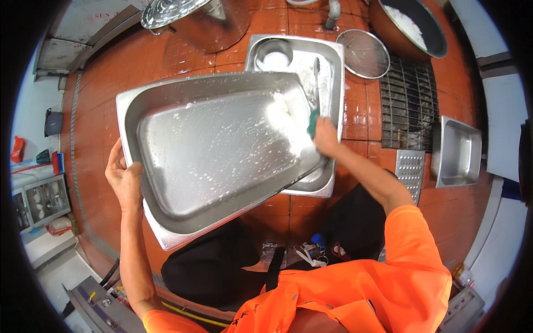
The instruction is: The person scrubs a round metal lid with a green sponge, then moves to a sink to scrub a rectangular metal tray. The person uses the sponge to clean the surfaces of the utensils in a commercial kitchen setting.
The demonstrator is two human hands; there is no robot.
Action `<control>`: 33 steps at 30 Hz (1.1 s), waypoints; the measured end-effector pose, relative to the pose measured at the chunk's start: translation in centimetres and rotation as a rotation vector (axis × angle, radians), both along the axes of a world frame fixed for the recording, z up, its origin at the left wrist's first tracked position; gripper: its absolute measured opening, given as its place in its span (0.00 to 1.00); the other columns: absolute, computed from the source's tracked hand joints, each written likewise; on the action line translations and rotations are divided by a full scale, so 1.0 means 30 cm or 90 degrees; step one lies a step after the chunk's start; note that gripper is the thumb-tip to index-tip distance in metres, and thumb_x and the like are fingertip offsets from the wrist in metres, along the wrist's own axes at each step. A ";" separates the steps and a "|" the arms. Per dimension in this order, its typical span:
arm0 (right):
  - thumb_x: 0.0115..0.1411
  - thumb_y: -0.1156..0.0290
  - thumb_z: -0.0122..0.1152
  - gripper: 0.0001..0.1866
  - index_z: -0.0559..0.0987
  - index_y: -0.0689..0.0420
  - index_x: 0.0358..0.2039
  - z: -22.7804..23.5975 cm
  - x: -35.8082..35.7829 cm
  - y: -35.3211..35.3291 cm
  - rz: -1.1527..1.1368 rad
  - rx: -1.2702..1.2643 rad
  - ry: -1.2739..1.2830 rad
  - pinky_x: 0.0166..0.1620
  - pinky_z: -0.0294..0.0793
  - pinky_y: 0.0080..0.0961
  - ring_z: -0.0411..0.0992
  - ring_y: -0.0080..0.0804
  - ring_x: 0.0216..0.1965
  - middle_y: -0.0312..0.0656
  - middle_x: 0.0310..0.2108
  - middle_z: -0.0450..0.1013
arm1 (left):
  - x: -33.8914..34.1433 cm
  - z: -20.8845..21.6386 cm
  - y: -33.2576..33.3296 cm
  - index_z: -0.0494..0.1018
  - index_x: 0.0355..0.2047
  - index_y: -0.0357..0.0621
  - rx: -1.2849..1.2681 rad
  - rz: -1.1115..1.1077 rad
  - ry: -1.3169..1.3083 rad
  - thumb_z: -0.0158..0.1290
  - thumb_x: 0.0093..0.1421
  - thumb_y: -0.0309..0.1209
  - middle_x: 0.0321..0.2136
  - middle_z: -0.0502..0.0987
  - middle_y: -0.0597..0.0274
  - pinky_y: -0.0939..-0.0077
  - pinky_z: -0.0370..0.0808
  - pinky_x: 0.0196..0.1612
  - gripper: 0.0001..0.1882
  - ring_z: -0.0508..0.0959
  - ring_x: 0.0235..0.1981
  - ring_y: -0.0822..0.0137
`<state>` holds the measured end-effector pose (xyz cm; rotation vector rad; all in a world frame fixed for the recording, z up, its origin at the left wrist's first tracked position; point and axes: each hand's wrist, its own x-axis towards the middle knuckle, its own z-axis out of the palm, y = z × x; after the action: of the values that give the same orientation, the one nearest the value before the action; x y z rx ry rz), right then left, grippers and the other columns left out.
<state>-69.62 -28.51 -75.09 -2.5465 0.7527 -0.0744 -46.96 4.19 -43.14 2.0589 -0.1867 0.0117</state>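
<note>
A large rectangular stainless steel pan (216, 139) is tilted over my lap, with white suds and droplets on its inner face. My left hand (125, 180) grips the rim on its left side, thumb on top. At the right end of the pan, my right hand (326, 137), a little blurred, is closed on a green scouring pad (313, 122). Partly hidden beneath lies a second steel pan (337, 100) of soapy water. In it are a small round metal pot (275, 54) and a long-handled metal utensil (316, 77), whose lower end is hidden.
A tall steel stockpot (222, 28) stands at the back left. Further right are a round mesh strainer (363, 54), a wok (438, 33) with white suds, a floor drain grate (408, 105), a perforated metal plate (410, 172) and another steel pan (459, 152). Red floor tiles (94, 166) look wet.
</note>
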 end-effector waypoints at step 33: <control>0.54 0.64 0.55 0.17 0.77 0.58 0.42 0.647 0.109 0.654 0.427 0.574 -0.177 0.50 0.64 0.44 0.66 0.43 0.44 0.48 0.39 0.72 | -0.008 0.068 -0.045 0.65 0.54 0.28 0.050 -0.078 0.050 0.42 0.42 0.11 0.26 0.77 0.63 0.88 0.65 0.24 0.34 0.71 0.21 0.80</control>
<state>-66.36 -8.88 -55.68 -1.7317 -0.1923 0.1097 -47.20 2.84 -41.09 2.1178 -0.2677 -0.1545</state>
